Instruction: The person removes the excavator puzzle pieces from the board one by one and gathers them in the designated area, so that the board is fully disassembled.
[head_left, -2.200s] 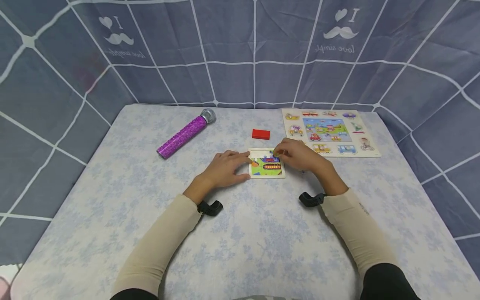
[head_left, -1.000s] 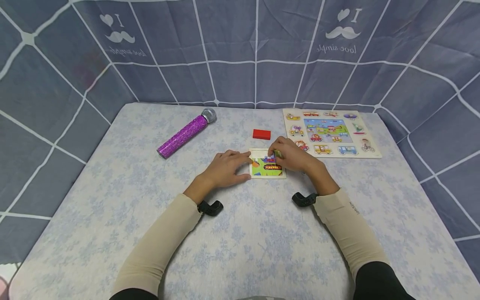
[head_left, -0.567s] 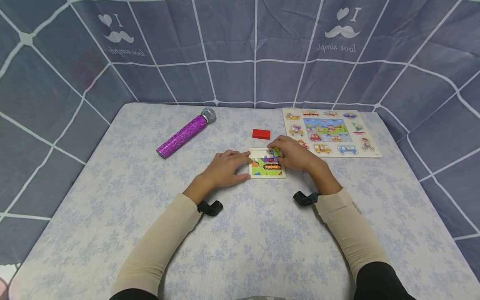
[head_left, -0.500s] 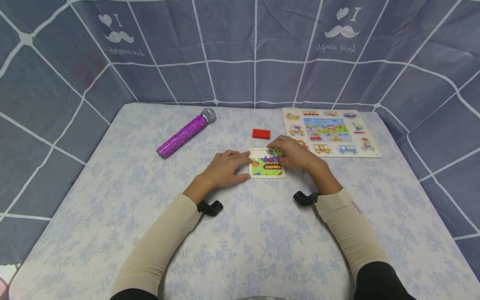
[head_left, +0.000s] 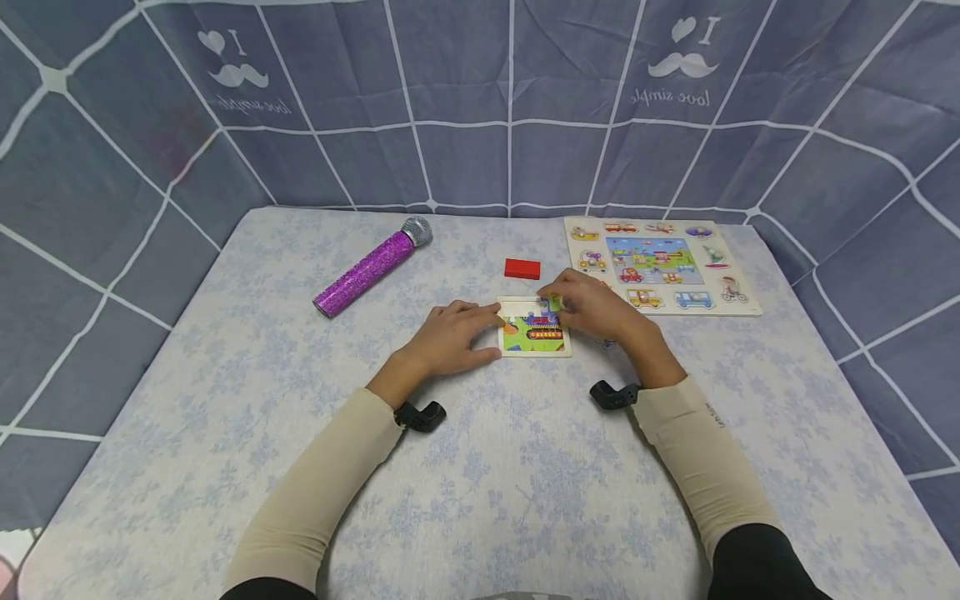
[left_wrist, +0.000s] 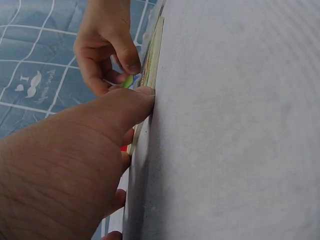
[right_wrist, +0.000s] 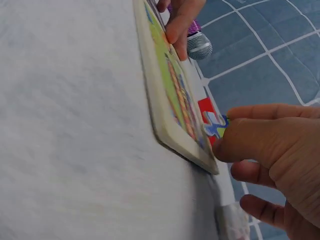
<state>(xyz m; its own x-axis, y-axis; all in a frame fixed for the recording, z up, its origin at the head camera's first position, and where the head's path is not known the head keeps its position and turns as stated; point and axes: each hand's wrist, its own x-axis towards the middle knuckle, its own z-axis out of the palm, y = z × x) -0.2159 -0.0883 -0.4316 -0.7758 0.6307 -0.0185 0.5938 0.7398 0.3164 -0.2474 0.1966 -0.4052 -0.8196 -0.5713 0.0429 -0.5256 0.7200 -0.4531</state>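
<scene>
My right hand (head_left: 592,304) pinches a green and blue jigsaw piece (right_wrist: 216,125) between thumb and index finger, over the upper right corner of a small framed jigsaw puzzle (head_left: 532,343). In the right wrist view the piece stands tilted just above the frame's edge. The puzzle shows a tracked vehicle on green; along its top a strip of pale backing is bare. My left hand (head_left: 450,337) rests beside the puzzle's left edge, its index fingertip at the upper corner and thumb at the lower one. In the left wrist view that thumb lies against the frame's side.
A red block (head_left: 522,268) lies behind the puzzle. A larger vehicle puzzle board (head_left: 738,302) is at the back right, close behind my right hand. A purple glittery microphone (head_left: 365,273) lies at the back left. A small blue piece (head_left: 608,342) lies below my right wrist.
My right hand has shifted slightly left and toward the back over the puzzle's upper right corner, turning the piece so more of it shows. My left hand has stayed in place.
</scene>
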